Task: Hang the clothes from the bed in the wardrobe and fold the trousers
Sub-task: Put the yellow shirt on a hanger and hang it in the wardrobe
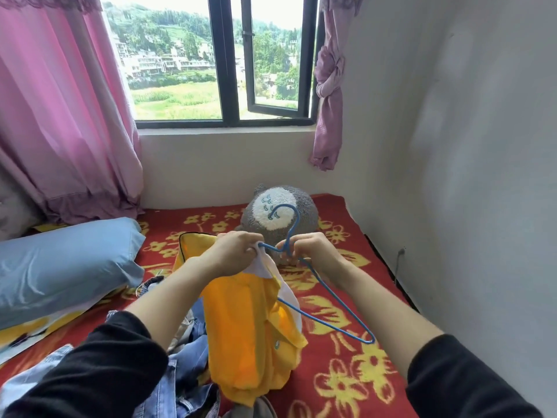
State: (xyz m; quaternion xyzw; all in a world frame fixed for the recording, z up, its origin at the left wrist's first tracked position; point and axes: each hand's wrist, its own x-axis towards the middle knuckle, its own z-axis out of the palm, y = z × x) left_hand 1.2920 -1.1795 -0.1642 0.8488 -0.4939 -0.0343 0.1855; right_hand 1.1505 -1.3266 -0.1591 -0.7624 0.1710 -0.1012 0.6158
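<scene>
Your left hand's fingers pinch the white collar edge of the yellow cotton shirt onto one arm of the thin blue wire hanger, while your right hand grips its neck steady, above the middle of the red floral bed; the denim trousers wait at its near edge.

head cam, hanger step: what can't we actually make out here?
- Wardrobe: outside the head view.
- Blue hanger: its left shoulder is hidden inside the yellow garment, under the left hand; how far in, unclear.
- Hanger neck: covered by the right hand.
- Denim pile: cut by the bottom edge, blocked by the left sleeve; count and type unclear.
- Plush toy: lower part behind both hands.
</scene>
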